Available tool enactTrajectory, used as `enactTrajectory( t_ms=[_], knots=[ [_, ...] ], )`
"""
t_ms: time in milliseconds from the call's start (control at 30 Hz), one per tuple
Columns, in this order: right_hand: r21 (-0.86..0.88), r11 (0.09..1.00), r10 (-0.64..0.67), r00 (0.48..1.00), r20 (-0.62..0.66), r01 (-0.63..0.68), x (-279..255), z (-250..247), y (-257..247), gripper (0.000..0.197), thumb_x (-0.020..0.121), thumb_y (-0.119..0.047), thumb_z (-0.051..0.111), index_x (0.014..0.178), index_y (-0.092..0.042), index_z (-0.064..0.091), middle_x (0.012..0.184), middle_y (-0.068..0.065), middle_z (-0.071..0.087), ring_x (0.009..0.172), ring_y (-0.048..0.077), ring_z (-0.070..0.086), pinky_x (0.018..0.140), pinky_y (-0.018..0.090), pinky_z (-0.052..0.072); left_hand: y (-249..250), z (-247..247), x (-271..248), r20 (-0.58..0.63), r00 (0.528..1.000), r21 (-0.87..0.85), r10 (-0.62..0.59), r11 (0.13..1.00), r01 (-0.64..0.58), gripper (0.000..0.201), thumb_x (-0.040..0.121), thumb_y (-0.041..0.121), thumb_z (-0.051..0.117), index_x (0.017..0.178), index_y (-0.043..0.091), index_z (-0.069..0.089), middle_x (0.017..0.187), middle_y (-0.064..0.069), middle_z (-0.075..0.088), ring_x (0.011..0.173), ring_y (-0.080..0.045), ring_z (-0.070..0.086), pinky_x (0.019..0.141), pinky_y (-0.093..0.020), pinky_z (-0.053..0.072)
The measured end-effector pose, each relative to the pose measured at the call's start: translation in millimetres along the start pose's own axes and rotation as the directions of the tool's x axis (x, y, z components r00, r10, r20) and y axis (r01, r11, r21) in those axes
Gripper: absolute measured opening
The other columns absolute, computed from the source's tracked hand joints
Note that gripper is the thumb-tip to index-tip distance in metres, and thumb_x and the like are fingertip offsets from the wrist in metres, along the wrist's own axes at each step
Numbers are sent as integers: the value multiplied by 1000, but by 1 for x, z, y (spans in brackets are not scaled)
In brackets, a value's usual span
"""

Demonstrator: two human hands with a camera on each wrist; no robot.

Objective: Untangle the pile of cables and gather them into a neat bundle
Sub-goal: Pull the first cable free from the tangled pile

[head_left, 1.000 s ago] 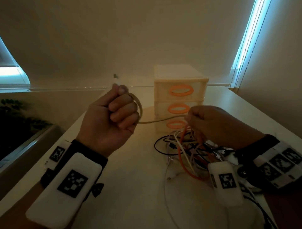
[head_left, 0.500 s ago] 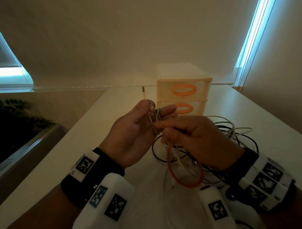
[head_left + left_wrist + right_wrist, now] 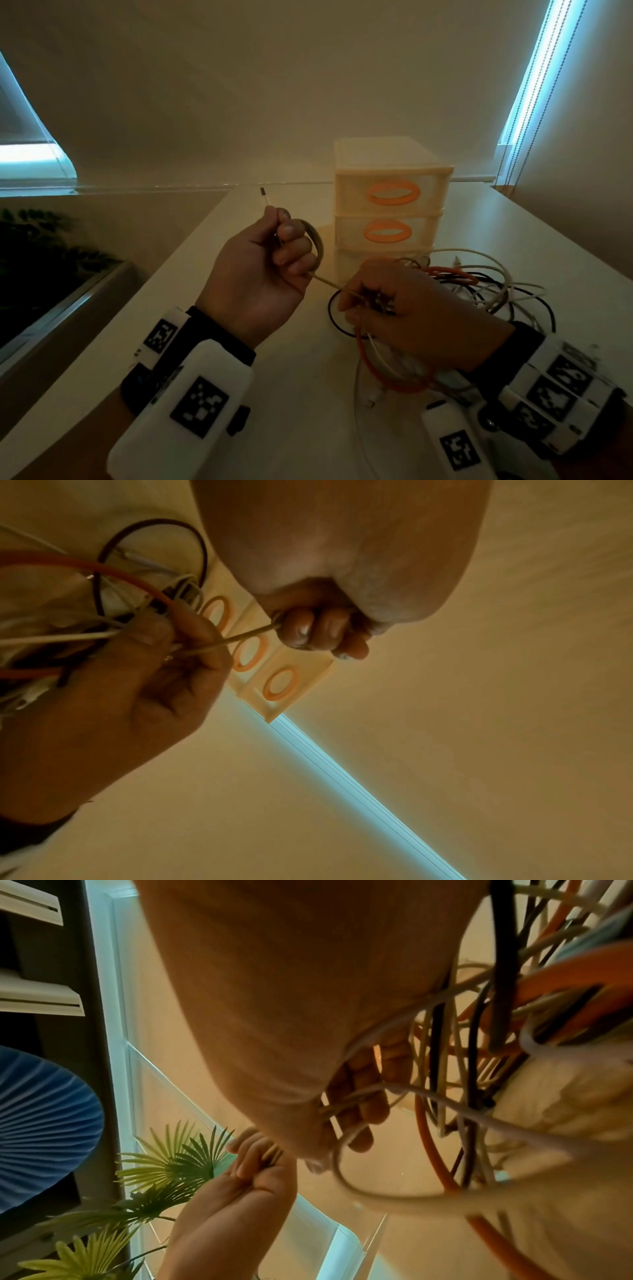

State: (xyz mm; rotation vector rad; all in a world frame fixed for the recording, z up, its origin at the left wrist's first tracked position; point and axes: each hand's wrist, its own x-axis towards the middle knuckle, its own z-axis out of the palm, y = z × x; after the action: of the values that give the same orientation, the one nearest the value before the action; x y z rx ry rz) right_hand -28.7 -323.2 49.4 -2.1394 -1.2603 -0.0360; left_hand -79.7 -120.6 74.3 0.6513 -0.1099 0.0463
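Observation:
My left hand is raised above the white table and grips a thin beige cable coiled round its fingers. The cable's plug end sticks up past the thumb. From the fist the cable runs tight, down and right, to my right hand, which pinches it over the tangled pile of cables. An orange cable loops under the right wrist. The left wrist view shows the left fingers curled on the cable. Cables hang across the right palm.
A small cream drawer unit with orange handles stands just behind the hands and the pile. The table's left edge drops off beside a green plant. Blind cords hang at the back right. A loose white cable trails toward me.
The hands were touching half a second ago. The left hand has since pulled up and to the left, drawing the beige cable tight; the right hand stays low on the pile.

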Motion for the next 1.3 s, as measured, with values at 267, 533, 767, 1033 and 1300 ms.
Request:
enactTrajectory(
  t_ms=[267, 533, 767, 1033, 1300],
  knots=[
    [-36, 998, 11, 708, -707, -53, 3, -16, 18, 5, 91, -18, 69, 88, -19, 65, 92, -3, 60, 82, 8, 59, 70, 18, 49, 15, -2, -2, 62, 998, -25, 31, 999, -29, 27, 106, 27, 38, 83, 18, 50, 64, 9, 38, 49, -6, 27, 48, -19, 23],
    [239, 966, 116, 992, -47, -102, -12, -30, 13, 10, 82, -36, 74, 88, -29, 74, 83, -19, 68, 77, 0, 64, 69, 20, 49, 17, -5, -1, 15, 999, -12, 48, 999, -48, 28, 106, 27, 38, 83, 17, 50, 61, 9, 35, 46, -6, 23, 43, -19, 21],
    [111, 994, 32, 927, -373, 10, 3, -31, 17, 29, 89, -46, 56, 74, -22, 64, 77, -6, 58, 71, 10, 57, 64, 13, 43, 32, 10, 9, 20, 991, 14, 129, 991, -130, 29, 106, 28, 39, 82, 17, 51, 61, 9, 35, 47, -6, 21, 43, -19, 19],
    [-138, 966, 226, 972, 61, -216, 23, -73, -16, 49, 86, -68, 55, 81, -21, 65, 84, -4, 66, 79, 11, 63, 73, 30, 55, 43, 82, 35, 86, 981, 26, 176, 984, -179, 28, 106, 25, 40, 81, 17, 50, 60, 8, 33, 46, -6, 19, 39, -20, 20],
    [-318, 919, 201, 970, -137, -235, 33, -140, -57, 29, 94, -49, 60, 72, -31, 67, 73, -23, 65, 57, -1, 57, 53, 15, 42, 53, 96, 33, 96, 967, -49, 236, 971, -233, 27, 106, 25, 41, 81, 18, 50, 59, 8, 31, 44, -7, 21, 37, -20, 20]
  ],
)
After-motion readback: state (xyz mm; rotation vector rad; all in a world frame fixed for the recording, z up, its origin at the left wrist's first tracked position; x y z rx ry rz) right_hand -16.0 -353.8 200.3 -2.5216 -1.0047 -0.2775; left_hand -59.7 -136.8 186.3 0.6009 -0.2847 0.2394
